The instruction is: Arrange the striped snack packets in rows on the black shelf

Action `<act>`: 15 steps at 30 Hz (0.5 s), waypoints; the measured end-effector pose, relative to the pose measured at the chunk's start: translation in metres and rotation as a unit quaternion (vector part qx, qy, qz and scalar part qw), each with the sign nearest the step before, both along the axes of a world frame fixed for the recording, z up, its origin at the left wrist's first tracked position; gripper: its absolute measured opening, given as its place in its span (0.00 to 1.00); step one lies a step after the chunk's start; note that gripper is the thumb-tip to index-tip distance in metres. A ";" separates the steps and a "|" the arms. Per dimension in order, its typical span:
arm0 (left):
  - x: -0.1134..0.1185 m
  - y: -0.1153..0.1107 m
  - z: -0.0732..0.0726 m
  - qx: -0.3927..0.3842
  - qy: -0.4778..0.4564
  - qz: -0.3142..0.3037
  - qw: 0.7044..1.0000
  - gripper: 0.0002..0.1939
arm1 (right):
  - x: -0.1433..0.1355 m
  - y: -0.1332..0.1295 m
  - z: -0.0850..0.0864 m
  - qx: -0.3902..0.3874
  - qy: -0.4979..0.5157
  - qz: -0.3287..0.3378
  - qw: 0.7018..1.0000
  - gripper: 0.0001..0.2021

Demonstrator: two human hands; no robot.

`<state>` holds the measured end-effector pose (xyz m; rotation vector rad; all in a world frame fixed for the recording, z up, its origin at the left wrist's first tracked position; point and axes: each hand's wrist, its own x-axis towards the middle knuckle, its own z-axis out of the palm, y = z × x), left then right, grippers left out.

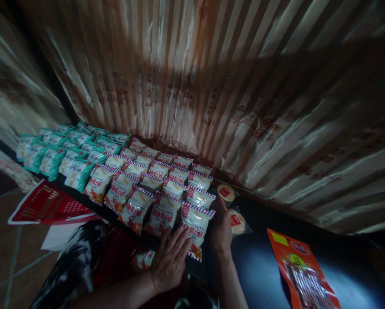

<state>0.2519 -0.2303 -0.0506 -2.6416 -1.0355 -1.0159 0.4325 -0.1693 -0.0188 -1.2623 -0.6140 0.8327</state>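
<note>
Rows of small white snack packets with striped blue-and-red edges (165, 213) stand on a dark shelf (253, 262). My left hand (171, 262) lies with outstretched fingers against the front of these packets, near the right end of the front row. Along the right side of the same rows, my right hand (222, 227) is upright, its palm edge beside the end packet (195, 225); its fingers look extended and partly in shadow. Neither hand is wrapped around a packet. Close to my right hand lie two round wafers in clear wrap (236, 221).
Teal snack packets (78, 174) stand in rows at the left. An orange bag of stick snacks (303, 272) lies on the right. Corrugated sheeting (192, 77) rises behind the shelf. A red basket (55, 204) is below at left, above a tiled floor (2, 253).
</note>
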 end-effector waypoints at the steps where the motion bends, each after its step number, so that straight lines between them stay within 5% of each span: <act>1: 0.000 0.000 0.000 -0.002 0.000 -0.001 1.000 0.24 | 0.000 -0.002 0.002 0.004 0.009 -0.003 1.000 0.34; 15: -0.003 0.000 0.001 0.008 -0.009 -0.029 1.000 0.27 | -0.032 -0.074 0.004 -0.061 -0.001 -0.075 0.995 0.35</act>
